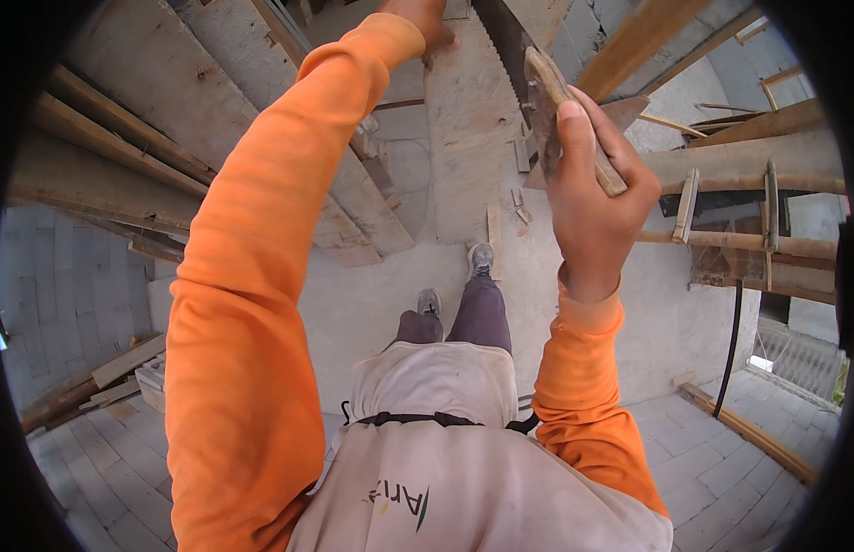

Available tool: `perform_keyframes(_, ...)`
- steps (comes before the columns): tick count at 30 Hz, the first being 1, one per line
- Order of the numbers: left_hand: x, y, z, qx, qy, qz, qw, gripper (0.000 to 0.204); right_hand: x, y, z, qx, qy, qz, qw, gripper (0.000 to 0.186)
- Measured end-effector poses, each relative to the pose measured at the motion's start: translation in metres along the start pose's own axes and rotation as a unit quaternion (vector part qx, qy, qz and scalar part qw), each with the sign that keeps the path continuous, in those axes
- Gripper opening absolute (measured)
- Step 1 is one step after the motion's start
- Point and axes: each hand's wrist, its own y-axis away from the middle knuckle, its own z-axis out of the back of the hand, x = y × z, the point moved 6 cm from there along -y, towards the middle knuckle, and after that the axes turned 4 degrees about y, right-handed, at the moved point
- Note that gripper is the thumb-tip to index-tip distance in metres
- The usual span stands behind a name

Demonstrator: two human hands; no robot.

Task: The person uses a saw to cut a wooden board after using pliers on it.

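My right hand (pixel 600 179) is wrapped round the wooden handle of a handsaw (pixel 510 51). Its dark, toothed blade slants up and to the left past the top edge of the view. Beneath the blade, a long, pale, worn board (pixel 464 138) runs toward my feet. At the top, my left hand (pixel 429 20) reaches to the left edge of that board, with the arm stretched far forward. Most of its fingers are cut off by the view's edge or hidden, so their grip does not show. The saw's tip is out of view.
Several boards and beams (pixel 123 138) lean at the left. Timber (pixel 643 41) slants across the upper right, near a wooden frame with rungs (pixel 731 239). Small wood scraps (pixel 521 204) lie on the concrete floor near my shoes (pixel 480 261). A black cable (pixel 729 350) hangs at the right.
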Motion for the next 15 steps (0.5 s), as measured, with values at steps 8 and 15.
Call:
perform_keyframes(8,0.033,0.033,-0.020,-0.038,0.020,-0.014,0.999,0.068,0.003,0.013,-0.024,0.042,0.024,-0.007,0.999,0.032)
perform_keyframes(15,0.041,0.031,-0.013,0.017,-0.066,0.046,0.997,0.063,-0.017,0.015,-0.064,0.033,0.004,0.005,0.999,0.033)
